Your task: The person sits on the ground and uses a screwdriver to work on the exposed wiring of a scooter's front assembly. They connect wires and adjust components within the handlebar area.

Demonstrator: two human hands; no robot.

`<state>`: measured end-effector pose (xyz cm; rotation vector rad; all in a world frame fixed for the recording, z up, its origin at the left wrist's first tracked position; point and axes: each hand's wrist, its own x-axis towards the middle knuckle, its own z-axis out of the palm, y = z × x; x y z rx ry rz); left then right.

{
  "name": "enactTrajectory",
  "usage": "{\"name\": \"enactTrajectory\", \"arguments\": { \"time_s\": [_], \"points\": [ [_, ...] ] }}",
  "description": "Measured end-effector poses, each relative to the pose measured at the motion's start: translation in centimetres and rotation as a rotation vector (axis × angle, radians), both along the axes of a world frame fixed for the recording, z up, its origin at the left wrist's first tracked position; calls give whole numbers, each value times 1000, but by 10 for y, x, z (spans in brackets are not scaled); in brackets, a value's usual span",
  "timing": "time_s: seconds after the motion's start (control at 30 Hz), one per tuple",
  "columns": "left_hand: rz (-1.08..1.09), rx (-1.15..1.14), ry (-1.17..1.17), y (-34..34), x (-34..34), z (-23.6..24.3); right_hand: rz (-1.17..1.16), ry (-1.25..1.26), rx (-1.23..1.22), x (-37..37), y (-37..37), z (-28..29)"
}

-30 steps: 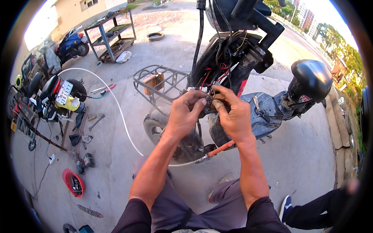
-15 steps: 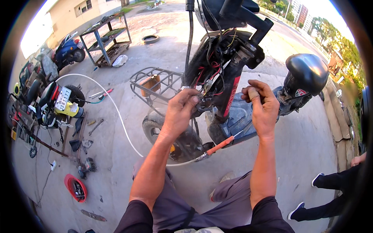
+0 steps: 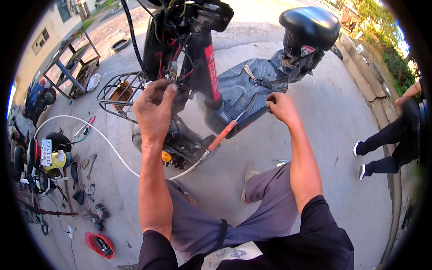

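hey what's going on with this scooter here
A person's left hand is at the exposed wiring of a scooter, fingertips drawn together. The right hand is apart from it, near the footboard and an orange-handled tool; whether it holds anything is unclear. Another person stands off to the right.

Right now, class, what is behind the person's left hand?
Beyond the left hand, wiring and part of a black rack show; whatever lies directly behind it is covered.

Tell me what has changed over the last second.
The right hand has left the wiring and moved right, near the edge of the footboard; the camera view has shifted too. The left hand stays at the wiring; the orange-handled tool lies as before.
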<state>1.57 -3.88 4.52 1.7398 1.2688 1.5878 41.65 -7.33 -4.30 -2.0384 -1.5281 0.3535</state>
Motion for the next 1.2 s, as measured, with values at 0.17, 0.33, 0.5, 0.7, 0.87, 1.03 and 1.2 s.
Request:
{"name": "enactTrajectory", "arguments": {
  "time_s": [0.17,0.33,0.5,0.7,0.87,1.03,1.2],
  "points": [
    [50,-21,-8,1,-3,0,-13,140,-368,1,8,-13],
    [62,49,5,0,0,-4,-194,-195,82,49,39,-77],
    [91,96,118,-5,-6,-2,21,185,-267,42,63,-60],
    [185,337,289,-5,-1,2,285,372,-529,-56,11,13],
    [137,378,309,1,4,4,378,397,-690,-103,-16,-61],
    [-7,183,-4,5,-6,-5,121,798,-436,-174,-44,-99],
    [-102,155,-94,11,-5,-9,-50,940,-204,-197,-45,-158]
  ]
}}
